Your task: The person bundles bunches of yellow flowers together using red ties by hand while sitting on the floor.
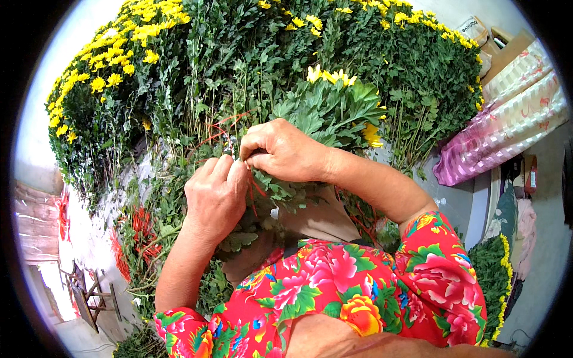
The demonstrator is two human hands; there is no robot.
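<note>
My left hand and my right hand meet at the centre, fingertips together, with thin red ties at and around them. The fingers of both are curled in a pinch on a red tie, by the look of it. A bunch of yellow chrysanthemums with broad green leaves lies just beyond my right wrist, its blooms pointing up and right. The lower stems are mostly hidden behind my hands and forearm.
A large bank of upright yellow chrysanthemums curves across the far side. More red ties lie among loose greenery at the left. A patterned pink and purple cloth hangs at the right. A wooden chair-like frame stands lower left.
</note>
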